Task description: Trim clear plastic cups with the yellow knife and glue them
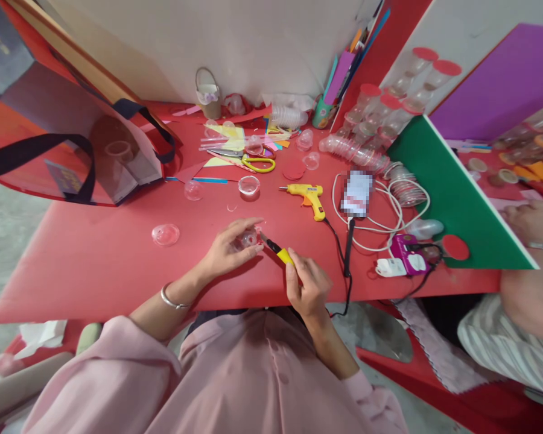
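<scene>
Carefully now: our left hand (228, 252) pinches the cup (248, 239) low over the table (117, 265) by its near edge & right hand (308, 290) fingers curl round the cutter (281, 254) w/ tip at the cup, so we press lightly, blade off fingertips.

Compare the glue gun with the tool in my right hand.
The glue gun lies untouched on the table; the tool is gripped in the right hand. The glue gun is pistol-shaped; the tool is slim and straight. The glue gun trails a black cord; the tool shows none. Both are yellow.
</scene>
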A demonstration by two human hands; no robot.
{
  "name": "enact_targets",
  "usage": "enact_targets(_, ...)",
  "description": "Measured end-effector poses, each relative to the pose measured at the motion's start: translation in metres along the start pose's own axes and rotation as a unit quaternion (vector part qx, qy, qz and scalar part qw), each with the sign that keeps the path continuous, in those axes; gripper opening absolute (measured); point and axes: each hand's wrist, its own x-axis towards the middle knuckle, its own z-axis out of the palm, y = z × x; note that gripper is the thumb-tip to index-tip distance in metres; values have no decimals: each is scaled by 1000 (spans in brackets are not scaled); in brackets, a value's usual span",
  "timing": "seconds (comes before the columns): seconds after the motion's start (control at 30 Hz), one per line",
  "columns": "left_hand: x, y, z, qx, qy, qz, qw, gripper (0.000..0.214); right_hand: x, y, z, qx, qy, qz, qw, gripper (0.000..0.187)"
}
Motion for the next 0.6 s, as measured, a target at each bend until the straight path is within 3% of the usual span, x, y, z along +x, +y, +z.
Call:
enact_targets(0.27, -2, -1, 2, -17, 2, -65, 998, 49, -2, 1, -1, 12, -2, -11, 1000, 45)
enact_targets(0.43, -2, -3, 1, -59, -1, -36, 998, 60, -2, 1, 0, -4, -3, -7, 1000, 43)
enact_targets(0.6, 2, 4, 0, 8, -7, -16, 1000, 39, -2, 1, 0, -1, -1, -8, 1000, 43)
